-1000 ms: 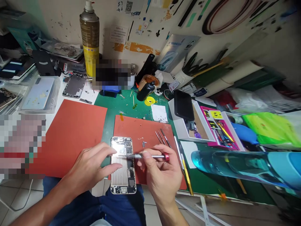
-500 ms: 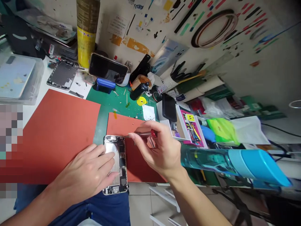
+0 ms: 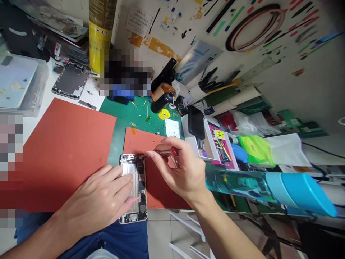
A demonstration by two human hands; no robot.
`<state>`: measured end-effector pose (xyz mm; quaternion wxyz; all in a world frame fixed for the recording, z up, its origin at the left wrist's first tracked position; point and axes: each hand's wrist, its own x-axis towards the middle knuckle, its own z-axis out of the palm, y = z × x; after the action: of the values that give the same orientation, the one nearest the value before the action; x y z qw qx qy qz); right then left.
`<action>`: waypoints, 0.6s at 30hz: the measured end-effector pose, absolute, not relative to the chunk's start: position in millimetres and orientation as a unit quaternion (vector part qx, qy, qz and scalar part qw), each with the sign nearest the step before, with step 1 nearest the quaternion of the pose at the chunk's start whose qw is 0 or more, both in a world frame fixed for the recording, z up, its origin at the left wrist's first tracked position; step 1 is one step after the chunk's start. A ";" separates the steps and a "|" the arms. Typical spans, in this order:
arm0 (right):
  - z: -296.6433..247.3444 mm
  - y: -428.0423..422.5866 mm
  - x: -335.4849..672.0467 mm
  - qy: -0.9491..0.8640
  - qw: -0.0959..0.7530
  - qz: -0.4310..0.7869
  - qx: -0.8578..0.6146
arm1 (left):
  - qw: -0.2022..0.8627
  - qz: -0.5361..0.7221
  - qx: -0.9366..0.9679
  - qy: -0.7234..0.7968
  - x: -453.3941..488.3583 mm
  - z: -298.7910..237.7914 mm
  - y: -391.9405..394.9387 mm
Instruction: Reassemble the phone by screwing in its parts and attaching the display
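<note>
At far left sits a clear plastic box [image 3: 25, 97], then one gutted phone frame [image 3: 71, 79] on the surface, with a yellow-banded spray can [image 3: 101, 32] behind it. Two red mats lie side by side, the left one [image 3: 67, 154] bare where it shows. Over it, the left hand [image 3: 94, 194] lies flat and wide, its fingers [image 3: 121, 180] spread across the phone [image 3: 133, 187] and steadying it without gripping. The phone lies back-open, its metal shield and board showing, on the edge of the right mat [image 3: 140, 144].

The right hand [image 3: 180, 176] is narrow, pinching one red-capped screwdriver [image 3: 164, 152], its tip just at the phone's top right corner. The work in hand appears to be screw work at that corner, and it calls for a tip seated squarely while the left hand keeps the phone still.

Further right stand one black bottle [image 3: 161, 102], one dark phone [image 3: 196, 122] propped in a box, and one teal bottle [image 3: 269, 190].
</note>
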<state>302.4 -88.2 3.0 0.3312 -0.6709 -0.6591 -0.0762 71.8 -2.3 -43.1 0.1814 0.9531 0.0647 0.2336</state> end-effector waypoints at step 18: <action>4.4 -86.6 301.6 -0.666 0.319 -0.072 -0.671 | 0.174 0.237 0.953 0.066 72.5 -41.9 -2.5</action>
<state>301.6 -86.6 4.4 0.3194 -0.6705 -0.6657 -0.0719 72.5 -2.5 -41.9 0.1744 0.9534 0.0663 0.2369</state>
